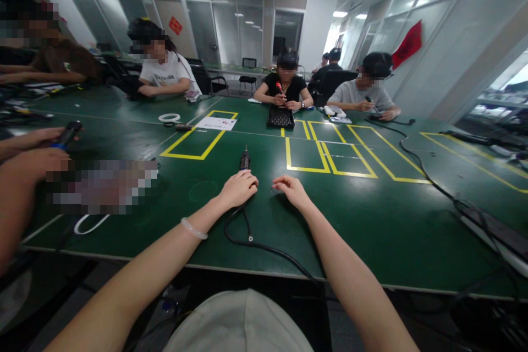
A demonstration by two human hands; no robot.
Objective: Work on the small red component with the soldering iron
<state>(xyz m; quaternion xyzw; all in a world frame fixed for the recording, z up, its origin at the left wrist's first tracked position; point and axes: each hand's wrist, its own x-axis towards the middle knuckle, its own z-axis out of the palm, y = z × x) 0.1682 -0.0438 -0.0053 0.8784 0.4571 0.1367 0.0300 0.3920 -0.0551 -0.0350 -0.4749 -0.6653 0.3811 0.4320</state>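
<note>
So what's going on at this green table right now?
The camera wearer's left hand is closed over the handle of a black corded tool lying on the green table, tip pointing away; its cable loops back toward the near edge. The right hand rests on the table beside it, fingers loosely curled, holding nothing I can make out. Other people sit round the table, some holding small tools, and a black tray lies in front of one opposite.
</note>
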